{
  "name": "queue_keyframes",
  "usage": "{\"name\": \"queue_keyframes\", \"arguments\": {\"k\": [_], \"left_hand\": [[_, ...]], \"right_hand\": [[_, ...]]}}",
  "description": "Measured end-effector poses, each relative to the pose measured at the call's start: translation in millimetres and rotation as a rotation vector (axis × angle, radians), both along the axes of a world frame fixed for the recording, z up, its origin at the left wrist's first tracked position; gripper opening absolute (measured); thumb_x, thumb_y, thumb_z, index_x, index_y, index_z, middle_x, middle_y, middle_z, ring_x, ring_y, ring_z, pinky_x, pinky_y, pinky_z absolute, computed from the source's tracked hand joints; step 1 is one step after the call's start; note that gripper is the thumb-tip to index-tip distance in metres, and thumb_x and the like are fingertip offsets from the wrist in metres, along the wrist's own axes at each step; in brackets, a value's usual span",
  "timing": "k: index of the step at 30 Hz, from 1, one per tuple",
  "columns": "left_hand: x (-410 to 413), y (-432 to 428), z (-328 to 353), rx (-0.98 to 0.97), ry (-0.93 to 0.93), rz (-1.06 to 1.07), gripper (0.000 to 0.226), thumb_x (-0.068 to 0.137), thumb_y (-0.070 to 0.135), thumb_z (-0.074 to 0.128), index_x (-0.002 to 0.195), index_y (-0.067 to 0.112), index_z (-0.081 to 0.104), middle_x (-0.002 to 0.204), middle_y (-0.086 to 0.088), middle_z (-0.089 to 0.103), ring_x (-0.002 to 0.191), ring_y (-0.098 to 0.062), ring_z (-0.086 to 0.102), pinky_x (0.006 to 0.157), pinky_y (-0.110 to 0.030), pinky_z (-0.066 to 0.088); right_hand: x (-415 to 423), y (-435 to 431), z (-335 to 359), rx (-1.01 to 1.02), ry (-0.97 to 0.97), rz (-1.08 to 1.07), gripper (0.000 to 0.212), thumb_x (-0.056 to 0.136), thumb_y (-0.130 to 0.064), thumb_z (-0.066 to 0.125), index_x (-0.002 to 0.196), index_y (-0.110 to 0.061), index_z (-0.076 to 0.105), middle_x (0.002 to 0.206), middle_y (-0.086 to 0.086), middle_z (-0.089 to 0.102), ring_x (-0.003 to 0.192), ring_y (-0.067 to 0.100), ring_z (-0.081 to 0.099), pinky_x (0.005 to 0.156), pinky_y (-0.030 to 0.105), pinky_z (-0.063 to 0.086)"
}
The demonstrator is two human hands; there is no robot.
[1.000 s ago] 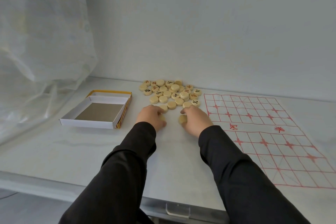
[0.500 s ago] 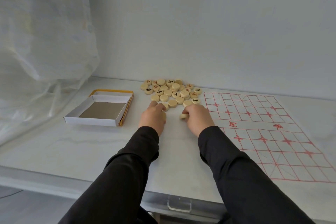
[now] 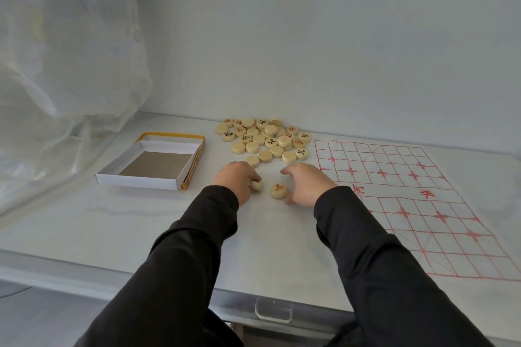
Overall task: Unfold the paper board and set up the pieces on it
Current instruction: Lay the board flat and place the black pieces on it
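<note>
Lying unfolded on the right side of the tabletop (image 3: pixel 141 222), the board (image 3: pixel 394 194) shows its red grid. Just left of it, toward the wall, sits the pile (image 3: pixel 265 139) of round pieces, some showing red or black characters, some blank. Nearer the person, the left hand (image 3: pixel 238 177) has its grip curled round a plain piece (image 3: pixel 257 185) low at the tabletop. The right hand (image 3: pixel 308 183) has a wide grip with fingers loosely spread, and a red-marked piece (image 3: pixel 279 190) lies flat between thumb and forefinger, seemingly untouched. Farther left is the open box (image 3: pixel 152 166), a white tray in a yellow-edged lid. Sheer plastic (image 3: pixel 56 79) hangs beyond.
</note>
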State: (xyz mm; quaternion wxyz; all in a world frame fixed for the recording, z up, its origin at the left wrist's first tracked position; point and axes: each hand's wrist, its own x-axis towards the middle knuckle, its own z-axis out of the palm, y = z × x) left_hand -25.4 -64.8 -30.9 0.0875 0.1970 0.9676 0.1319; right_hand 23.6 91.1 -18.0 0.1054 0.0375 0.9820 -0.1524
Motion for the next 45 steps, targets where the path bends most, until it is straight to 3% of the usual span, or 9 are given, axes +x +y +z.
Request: {"name": "queue_keyframes", "arguments": {"k": [4,13,17,21,25,29,36,41,45], "left_hand": [[-0.3,-6.6,1.1,-0.002,-0.025,-0.109,0.052,0.082,0.016,0.068,0.131,0.026,0.052,0.141,0.0,0.041,0.129,-0.019,0.036,0.107,-0.028,0.027],[-5.2,-9.8,3.8,0.145,-0.178,-0.046,0.049,0.079,0.02,0.073,0.125,0.022,0.057,0.106,0.005,0.057,0.089,-0.011,0.049,0.086,-0.021,0.042],[-15.0,-20.8,-1.0,0.354,-0.128,0.084,0.039,0.078,0.018,0.073,0.115,0.021,0.064,0.112,0.002,0.059,0.09,-0.015,0.056,0.085,-0.027,0.05],[-24.7,-20.5,-7.3,0.348,0.017,0.094,0.047,0.087,0.016,0.063,0.132,0.021,0.051,0.141,0.002,0.037,0.09,-0.016,0.054,0.089,-0.022,0.041],[-21.4,-7.8,-11.2,0.215,0.041,-0.001,0.053,0.088,0.014,0.055,0.138,0.027,0.043,0.145,0.01,0.034,0.112,-0.019,0.052,0.093,-0.024,0.039],[-20.9,2.4,-11.8,0.186,0.061,0.017,0.047,0.092,0.015,0.048,0.138,0.024,0.043,0.137,0.006,0.038,0.109,-0.019,0.052,0.088,-0.022,0.04],[-21.7,1.0,-10.6,0.16,0.057,0.054,0.039,0.09,0.025,0.057,0.129,0.023,0.053,0.13,0.002,0.037,0.102,-0.019,0.054,0.088,-0.025,0.044],[-25.5,-2.8,-9.1,0.123,0.031,0.116,0.033,0.084,0.032,0.064,0.116,0.024,0.058,0.121,0.0,0.049,0.105,-0.018,0.052,0.087,-0.027,0.044],[-27.3,-3.9,-7.6,0.235,0.011,0.235,0.022,0.085,0.036,0.059,0.101,0.022,0.063,0.105,-0.001,0.059,0.09,-0.017,0.054,0.078,-0.027,0.047]], "right_hand": [[1.1,-2.4,2.9,0.02,-0.05,0.032,0.068,0.074,-0.023,0.077,0.135,-0.019,0.047,0.137,0.003,0.045,0.122,0.021,0.047,0.097,0.03,0.041],[-4.7,0.3,-5.7,-0.185,0.088,-0.02,0.052,0.081,-0.021,0.07,0.129,-0.018,0.052,0.104,0.0,0.058,0.092,0.016,0.054,0.076,0.022,0.038],[-10.4,8.3,-9.5,-0.03,0.251,-0.01,0.052,0.089,-0.016,0.058,0.139,-0.019,0.042,0.146,0.004,0.033,0.13,0.024,0.034,0.105,0.033,0.034],[-17.9,7.9,-17.0,0.127,0.178,0.029,0.056,0.095,-0.018,0.044,0.147,-0.02,0.024,0.157,0.0,0.01,0.135,0.03,0.023,0.106,0.043,0.034],[-22.0,8.3,-20.7,0.128,0.22,-0.008,0.051,0.094,-0.018,0.045,0.144,-0.016,0.032,0.146,0.004,0.032,0.127,0.028,0.034,0.102,0.039,0.037],[-23.0,8.4,-19.8,0.076,0.281,-0.057,0.039,0.092,-0.017,0.051,0.131,-0.013,0.047,0.129,0.008,0.041,0.117,0.024,0.042,0.096,0.033,0.042],[-22.0,8.2,-18.3,0.041,0.273,-0.027,0.027,0.092,-0.02,0.055,0.117,-0.014,0.049,0.124,0.003,0.051,0.107,0.023,0.051,0.086,0.033,0.046],[-21.7,3.2,-15.8,0.045,0.274,-0.062,0.008,0.089,-0.018,0.056,0.086,-0.016,0.049,0.104,0.004,0.057,0.083,0.021,0.052,0.069,0.029,0.04],[-20.9,3.7,-14.9,-0.047,0.253,-0.098,0.018,0.085,-0.017,0.059,0.101,-0.016,0.052,0.103,0.0,0.053,0.084,0.018,0.05,0.07,0.026,0.038]]}}
